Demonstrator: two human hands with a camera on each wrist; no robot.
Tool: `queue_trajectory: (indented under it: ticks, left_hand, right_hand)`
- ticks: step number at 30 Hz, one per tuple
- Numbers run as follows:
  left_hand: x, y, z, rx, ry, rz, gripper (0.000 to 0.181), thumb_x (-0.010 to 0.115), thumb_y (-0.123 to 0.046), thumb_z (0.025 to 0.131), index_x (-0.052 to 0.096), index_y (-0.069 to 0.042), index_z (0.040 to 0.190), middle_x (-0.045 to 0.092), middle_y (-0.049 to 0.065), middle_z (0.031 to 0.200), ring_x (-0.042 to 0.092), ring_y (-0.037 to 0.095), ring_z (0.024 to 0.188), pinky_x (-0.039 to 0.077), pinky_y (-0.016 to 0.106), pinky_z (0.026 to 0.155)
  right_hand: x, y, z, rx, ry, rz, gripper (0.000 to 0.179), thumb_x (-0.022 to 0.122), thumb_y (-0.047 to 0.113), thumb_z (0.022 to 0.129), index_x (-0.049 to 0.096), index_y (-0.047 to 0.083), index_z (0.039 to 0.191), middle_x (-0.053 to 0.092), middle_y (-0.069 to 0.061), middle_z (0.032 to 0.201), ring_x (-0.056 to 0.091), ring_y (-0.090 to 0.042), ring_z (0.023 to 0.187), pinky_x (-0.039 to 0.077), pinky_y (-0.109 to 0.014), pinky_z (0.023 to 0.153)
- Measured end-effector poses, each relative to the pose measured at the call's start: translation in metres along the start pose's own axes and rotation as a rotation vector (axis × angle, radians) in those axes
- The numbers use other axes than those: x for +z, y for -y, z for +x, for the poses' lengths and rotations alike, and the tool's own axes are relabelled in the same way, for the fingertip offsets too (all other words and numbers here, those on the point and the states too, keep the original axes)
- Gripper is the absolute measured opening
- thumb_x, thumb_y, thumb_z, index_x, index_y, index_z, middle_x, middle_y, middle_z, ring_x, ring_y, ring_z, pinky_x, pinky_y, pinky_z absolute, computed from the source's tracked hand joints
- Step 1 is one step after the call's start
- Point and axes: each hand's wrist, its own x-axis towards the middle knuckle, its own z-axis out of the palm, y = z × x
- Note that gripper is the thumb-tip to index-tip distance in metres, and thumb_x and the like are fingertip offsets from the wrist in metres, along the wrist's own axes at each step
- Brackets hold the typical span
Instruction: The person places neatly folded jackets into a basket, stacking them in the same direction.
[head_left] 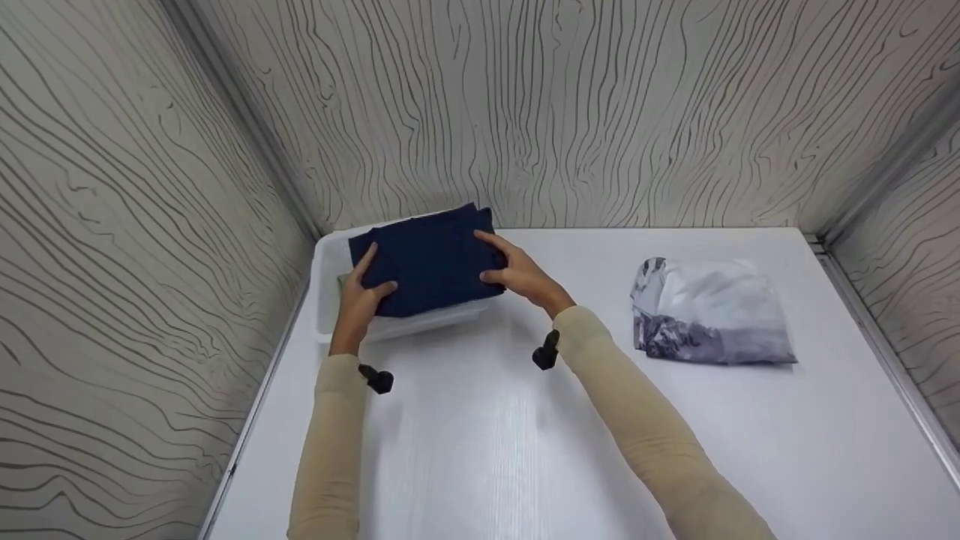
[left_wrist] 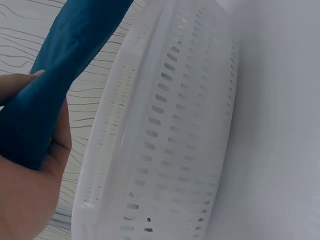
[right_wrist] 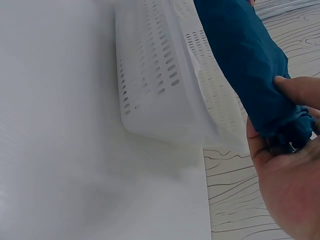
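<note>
A folded dark blue cloth (head_left: 431,262) is held up between both hands, over a white basket (head_left: 324,262). On its left end my left hand (head_left: 357,300) grips, thumb on top and fingers underneath. My right hand (head_left: 529,279) holds the opposite end in the same way. From the side, the cloth (left_wrist: 82,40) is a thick folded bundle above the basket rim in the left wrist view. Loose folds of the cloth (right_wrist: 245,65) gather by the right palm in the right wrist view. Most of the basket's inside is hidden under the cloth; a greenish edge shows by the left hand.
A plastic bag (head_left: 712,311) with grey and white folded contents lies on the right of the white table (head_left: 465,435). The basket's perforated side (left_wrist: 170,115) faces the table's front. Wood-patterned panels (head_left: 480,112) close off the back and both sides.
</note>
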Motion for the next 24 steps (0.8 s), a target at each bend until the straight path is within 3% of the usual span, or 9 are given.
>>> queue_trajectory:
  ticks: [12,18,24]
  left_hand:
    - [-0.008,0.010,0.002,0.001,-0.091,0.071,0.080,0.072,-0.008,0.098,0.038,-0.030,0.167,0.023,0.006,0.178,0.013,0.030,0.167,0.014,0.052,0.135]
    - [-0.012,0.016,0.004,-0.026,-0.136,0.065,0.071,0.072,-0.010,0.100,0.045,-0.024,0.164,0.027,0.010,0.177,0.022,0.031,0.164,0.026,0.051,0.132]
    - [-0.016,0.021,0.004,-0.062,-0.128,0.084,0.075,0.065,-0.006,0.099,0.039,-0.024,0.167,0.021,0.014,0.178,0.022,0.032,0.163,0.025,0.051,0.131]
  right_hand:
    - [0.016,-0.002,0.009,0.010,0.022,-0.022,0.087,0.064,-0.005,0.095,0.032,0.028,0.169,0.014,-0.007,0.180,0.012,-0.031,0.167,0.021,-0.053,0.133]
    - [0.026,-0.001,0.014,-0.018,0.004,-0.079,0.086,0.064,-0.007,0.095,0.033,0.024,0.169,0.017,-0.009,0.179,0.014,-0.030,0.167,0.020,-0.050,0.134]
    - [0.034,0.002,0.017,-0.014,0.020,-0.106,0.087,0.062,-0.009,0.094,0.032,0.023,0.170,0.018,-0.010,0.179,0.015,-0.031,0.167,0.020,-0.051,0.134]
